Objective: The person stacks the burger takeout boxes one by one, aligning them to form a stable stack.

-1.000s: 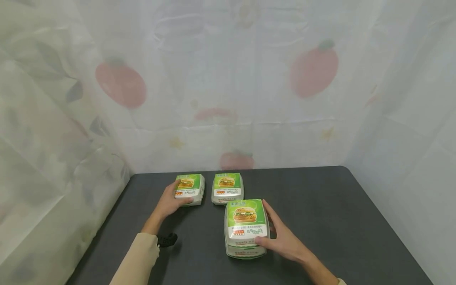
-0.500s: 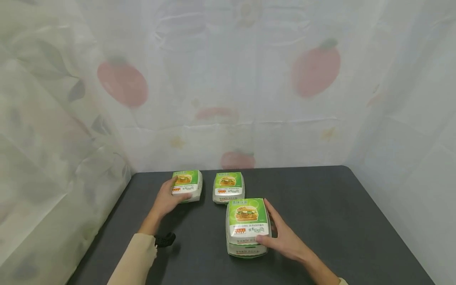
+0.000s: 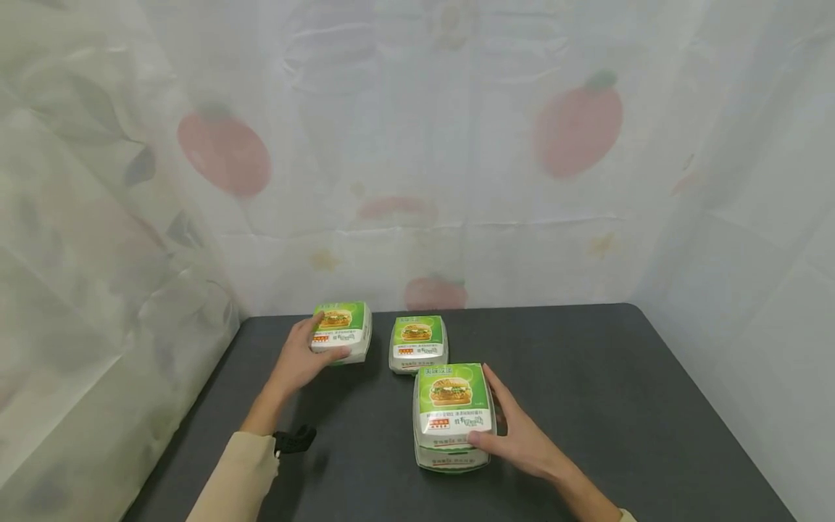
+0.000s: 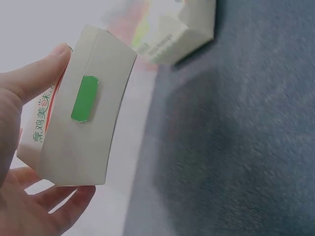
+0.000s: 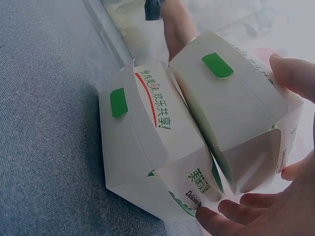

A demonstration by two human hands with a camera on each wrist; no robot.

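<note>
My left hand (image 3: 296, 362) grips a green-and-white burger box (image 3: 342, 330) at the table's far left, its thumb at the near side. In the left wrist view this burger box (image 4: 93, 128) hangs clear of the dark surface, tilted, with a green tab showing. Nearer to me, one burger box (image 3: 454, 406) sits on top of a matching lower box (image 3: 451, 460). My right hand (image 3: 518, 435) holds this stack from the right, thumb on the upper box's near edge. In the right wrist view, a fingertip meets the lower box (image 5: 147, 137).
Another burger box (image 3: 418, 341) lies on the dark table (image 3: 626, 406) just behind the stack. A pale curtain (image 3: 509, 261) with printed strawberries rises beyond the far table edge, and a sheet (image 3: 98, 304) hangs along the left side.
My left hand has lifted its burger box off the table, moving it up and slightly left. My right hand and the stack have stayed in place.
</note>
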